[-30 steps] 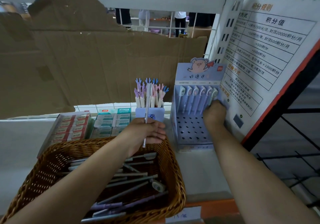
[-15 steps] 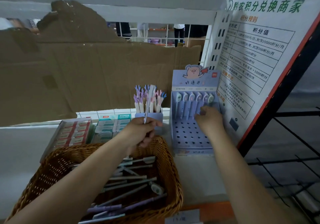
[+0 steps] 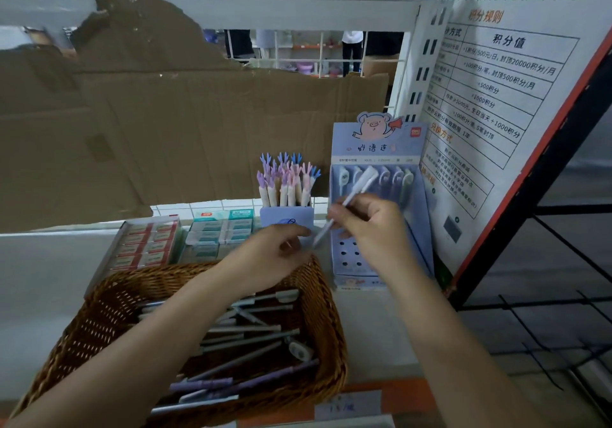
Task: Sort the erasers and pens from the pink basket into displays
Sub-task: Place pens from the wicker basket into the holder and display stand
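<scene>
A: Far left?
B: Red eraser box [image 3: 145, 245] on the tabletop [image 3: 39, 278], teal eraser box [image 3: 222, 232] just right of it. Cardboard sheet [image 3: 198, 123] standing behind both.
A: Near left?
B: Brown wicker basket [image 3: 109, 298]. Loose pens [image 3: 245, 331] piled inside, mostly grey and purple, lying crosswise.
A: Left hand?
B: Left hand [image 3: 275, 258] over the basket's far rim, fingers loosely curled, fingertips right by the held pen's lower tip. Touching or not, cannot tell.
A: Behind it?
B: Blue pen cup [image 3: 286, 220], packed with upright antler-topped pens [image 3: 284, 182].
A: Held pen?
B: White pen [image 3: 356, 195], tilted, cap end up and right, in front of the display's top row.
A: Right hand?
B: Right hand [image 3: 371, 225] grasping that pen mid-barrel, fingers curled round it.
A: Further right?
B: Lilac pen display [image 3: 377, 143] with pig header, one row of pens standing at the top, peg holes below. Sign board [image 3: 496, 96] leaning at far right, just beside the display.
</scene>
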